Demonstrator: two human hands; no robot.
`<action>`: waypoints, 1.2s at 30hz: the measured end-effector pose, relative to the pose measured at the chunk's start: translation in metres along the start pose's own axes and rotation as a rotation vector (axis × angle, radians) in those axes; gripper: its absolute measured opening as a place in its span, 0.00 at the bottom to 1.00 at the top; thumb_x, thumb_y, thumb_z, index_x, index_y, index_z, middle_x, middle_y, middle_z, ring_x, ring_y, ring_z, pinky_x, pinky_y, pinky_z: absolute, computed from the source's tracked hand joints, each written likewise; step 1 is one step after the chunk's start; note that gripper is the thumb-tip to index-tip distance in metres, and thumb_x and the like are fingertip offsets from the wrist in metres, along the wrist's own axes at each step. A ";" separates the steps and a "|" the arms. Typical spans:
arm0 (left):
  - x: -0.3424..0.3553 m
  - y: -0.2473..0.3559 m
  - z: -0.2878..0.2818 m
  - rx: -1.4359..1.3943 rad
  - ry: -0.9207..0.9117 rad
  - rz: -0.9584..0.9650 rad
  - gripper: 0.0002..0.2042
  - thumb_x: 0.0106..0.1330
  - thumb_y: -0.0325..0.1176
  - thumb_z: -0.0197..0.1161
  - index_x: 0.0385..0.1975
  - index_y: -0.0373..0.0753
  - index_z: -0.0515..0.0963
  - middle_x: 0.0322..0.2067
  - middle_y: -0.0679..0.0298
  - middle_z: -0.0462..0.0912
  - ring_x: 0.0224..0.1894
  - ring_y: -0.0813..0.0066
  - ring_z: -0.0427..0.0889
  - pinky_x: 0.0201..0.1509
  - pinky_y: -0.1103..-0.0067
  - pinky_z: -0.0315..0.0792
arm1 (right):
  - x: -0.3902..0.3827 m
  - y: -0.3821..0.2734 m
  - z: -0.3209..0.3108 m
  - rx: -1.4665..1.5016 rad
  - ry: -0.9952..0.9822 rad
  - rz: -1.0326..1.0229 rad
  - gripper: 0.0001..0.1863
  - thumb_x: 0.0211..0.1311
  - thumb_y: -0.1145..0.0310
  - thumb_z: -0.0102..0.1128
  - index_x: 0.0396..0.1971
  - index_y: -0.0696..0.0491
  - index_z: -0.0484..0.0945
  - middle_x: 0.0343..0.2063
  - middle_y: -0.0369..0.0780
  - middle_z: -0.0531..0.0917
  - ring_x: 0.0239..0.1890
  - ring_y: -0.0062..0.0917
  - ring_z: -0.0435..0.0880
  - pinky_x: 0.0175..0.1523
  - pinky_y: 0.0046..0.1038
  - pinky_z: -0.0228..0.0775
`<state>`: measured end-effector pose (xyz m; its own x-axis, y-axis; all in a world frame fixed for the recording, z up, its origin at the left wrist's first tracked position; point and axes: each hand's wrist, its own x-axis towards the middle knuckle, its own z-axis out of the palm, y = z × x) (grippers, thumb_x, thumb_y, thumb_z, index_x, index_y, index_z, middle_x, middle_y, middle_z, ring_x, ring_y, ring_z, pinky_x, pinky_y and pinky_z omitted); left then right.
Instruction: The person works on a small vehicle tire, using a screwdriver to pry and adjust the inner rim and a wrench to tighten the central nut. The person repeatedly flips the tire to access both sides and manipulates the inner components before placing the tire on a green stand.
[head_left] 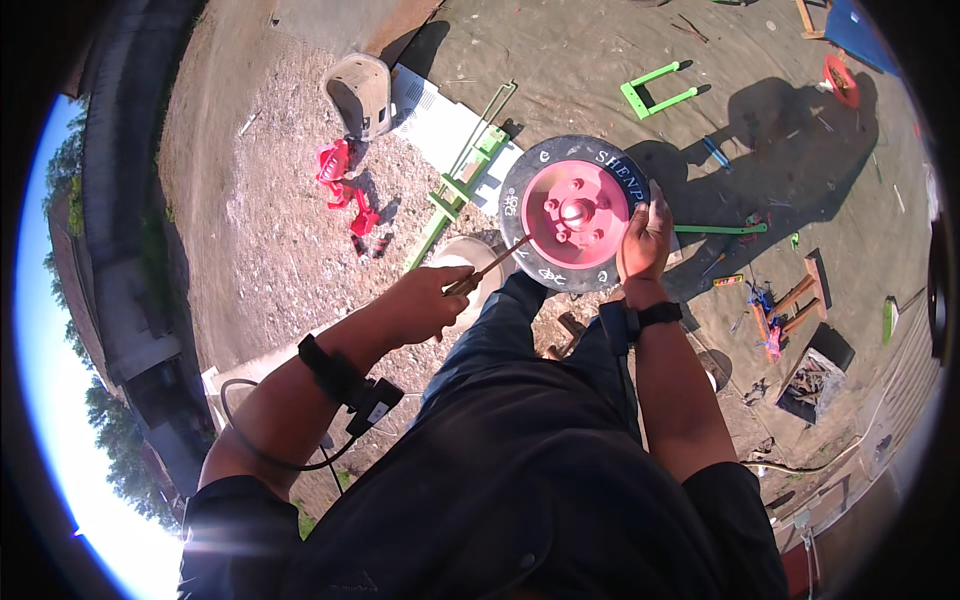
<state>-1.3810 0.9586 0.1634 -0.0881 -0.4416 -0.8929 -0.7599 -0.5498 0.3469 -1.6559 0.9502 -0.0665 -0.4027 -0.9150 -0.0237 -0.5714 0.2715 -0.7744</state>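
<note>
In front of me is a black-tyred wheel (525, 165) with white lettering and a pink hub (545, 195) that has bolts around its centre. My right hand (645, 240) grips the wheel's right edge, fingers against the tyre and hub rim. My left hand (440, 300) is closed around a thin brown stick-like tool (495, 262). The tool's far end reaches the lower left rim of the hub; whether it touches is hard to make out. Its exact kind is too small to tell.
A green metal frame (455, 190) lies left of the wheel by a white sheet (428, 115) and a beige tub (358, 97). Red pieces (340, 180) rest on gravel. Rightward are a green U-shaped frame (655, 90), a wooden stool (795, 305) and a box of scraps (812, 385).
</note>
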 end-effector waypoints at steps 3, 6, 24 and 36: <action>-0.006 0.015 -0.005 -0.005 -0.039 -0.088 0.27 0.67 0.33 0.58 0.67 0.41 0.67 0.25 0.62 0.79 0.19 0.77 0.78 0.21 0.80 0.72 | 0.003 -0.007 -0.009 0.007 -0.090 0.012 0.23 0.74 0.63 0.46 0.65 0.53 0.67 0.59 0.50 0.73 0.64 0.42 0.70 0.67 0.38 0.63; -0.006 0.032 -0.009 0.107 -0.050 -0.122 0.28 0.67 0.33 0.58 0.68 0.41 0.65 0.26 0.60 0.81 0.19 0.75 0.80 0.22 0.79 0.74 | -0.001 -0.002 -0.003 0.026 -0.105 0.062 0.24 0.75 0.60 0.44 0.64 0.57 0.68 0.59 0.51 0.73 0.63 0.43 0.71 0.67 0.38 0.63; 0.003 0.045 0.016 0.227 0.066 -0.038 0.15 0.67 0.31 0.54 0.53 0.38 0.74 0.25 0.57 0.80 0.22 0.69 0.81 0.27 0.72 0.76 | -0.018 0.001 0.020 0.100 0.295 -0.095 0.19 0.67 0.72 0.55 0.57 0.60 0.75 0.53 0.50 0.79 0.54 0.44 0.78 0.60 0.39 0.70; 0.005 0.006 -0.004 0.066 -0.013 -0.031 0.22 0.68 0.33 0.57 0.63 0.42 0.71 0.26 0.63 0.79 0.21 0.79 0.77 0.25 0.77 0.74 | 0.001 -0.006 -0.015 0.192 0.035 -0.024 0.21 0.73 0.67 0.47 0.63 0.55 0.68 0.56 0.51 0.74 0.58 0.44 0.73 0.64 0.37 0.65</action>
<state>-1.3835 0.9501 0.1619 -0.0719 -0.4158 -0.9066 -0.8028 -0.5152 0.3000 -1.6634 0.9523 -0.0531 -0.4170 -0.9088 0.0157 -0.4358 0.1847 -0.8809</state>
